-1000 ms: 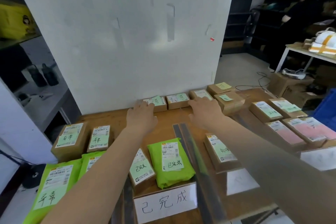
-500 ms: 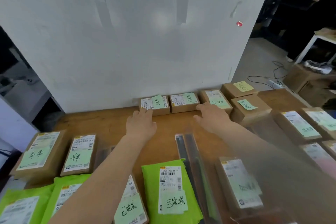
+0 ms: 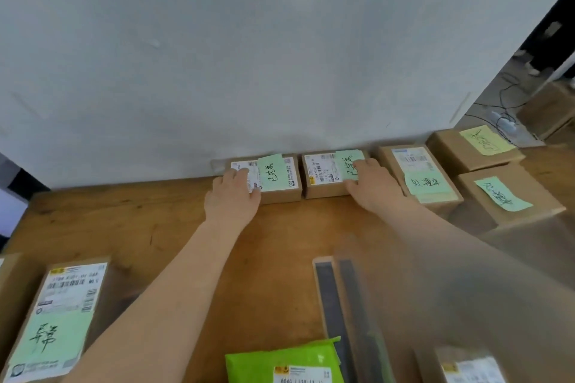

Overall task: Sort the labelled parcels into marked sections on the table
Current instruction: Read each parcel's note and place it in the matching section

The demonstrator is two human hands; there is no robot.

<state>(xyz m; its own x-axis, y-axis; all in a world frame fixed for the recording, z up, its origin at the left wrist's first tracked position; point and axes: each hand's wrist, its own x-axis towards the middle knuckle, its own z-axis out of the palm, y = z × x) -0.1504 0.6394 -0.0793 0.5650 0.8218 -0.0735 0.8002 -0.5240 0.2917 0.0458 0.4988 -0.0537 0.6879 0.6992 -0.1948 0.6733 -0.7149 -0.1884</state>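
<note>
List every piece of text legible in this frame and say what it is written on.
"已完成", handwritten: green note on the small box under the left hand, box at.
Similar handwriting, partly covered by the right hand: note on the next box.
"处理中", roughly: notes on box and box.
"异常": note on the near-left box.
Yellow note and printed shipping labels: too blurred.

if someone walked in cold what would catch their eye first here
Most striking are the two bare hands reaching to the far edge of the wooden table: the left hand lies on one small box against the white wall, the right hand on the box beside it. Next come the green handwritten notes on the boxes at right, and the bright green mailer at the near edge.
</note>
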